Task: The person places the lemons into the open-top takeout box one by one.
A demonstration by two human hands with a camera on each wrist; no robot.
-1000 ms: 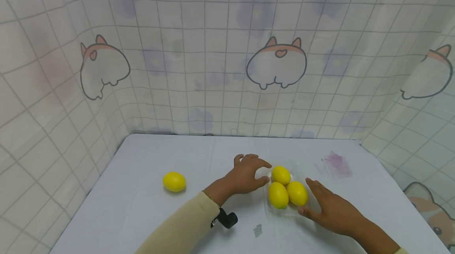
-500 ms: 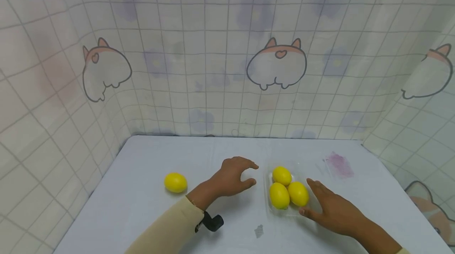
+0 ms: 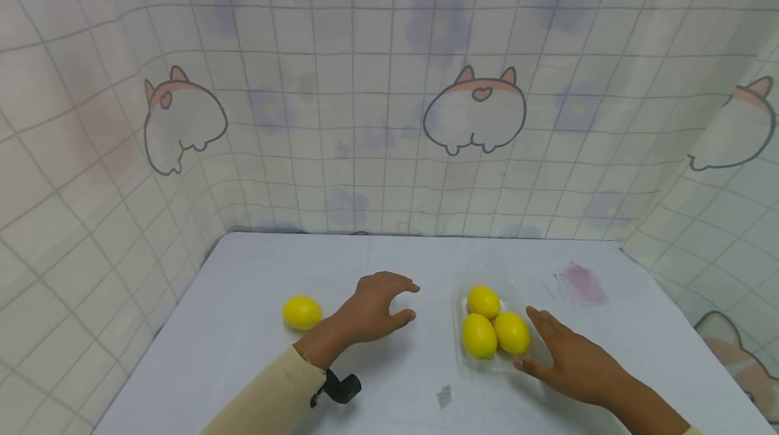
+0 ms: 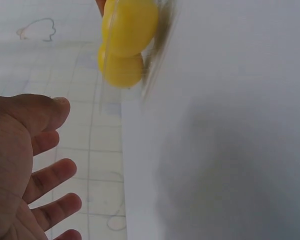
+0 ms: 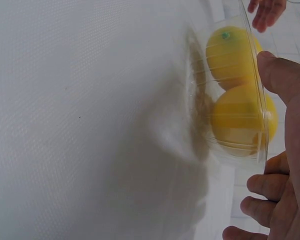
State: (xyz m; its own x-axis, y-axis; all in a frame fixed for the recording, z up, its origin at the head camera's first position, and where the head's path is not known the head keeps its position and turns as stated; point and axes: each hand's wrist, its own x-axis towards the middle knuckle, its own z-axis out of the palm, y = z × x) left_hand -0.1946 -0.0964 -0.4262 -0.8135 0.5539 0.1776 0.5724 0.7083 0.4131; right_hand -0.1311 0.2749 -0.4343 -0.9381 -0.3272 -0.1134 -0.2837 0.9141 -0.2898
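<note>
A clear plastic container (image 3: 461, 357) on the table holds three yellow lemons (image 3: 479, 336). My right hand (image 3: 575, 364) is at the container's right side, thumb and fingers spread apart. In the right wrist view the thumb (image 5: 277, 70) lies right at the container's rim, with the other fingers farther along that edge. My left hand (image 3: 374, 306) hovers over the table left of the container, holding nothing, its fingers parted from the thumb. Behind the left wrist, a single lemon (image 3: 302, 313) lies on the table.
The white tabletop (image 3: 243, 381) carries a pink stain (image 3: 582, 284) at the right and a small grey patch (image 3: 444, 396) in front of the container. A grid-patterned curtain (image 3: 341, 83) surrounds the table's back and sides.
My left hand has drawn away from the container, moving left toward the single lemon. The right hand and the container with its lemons have stayed in place.
</note>
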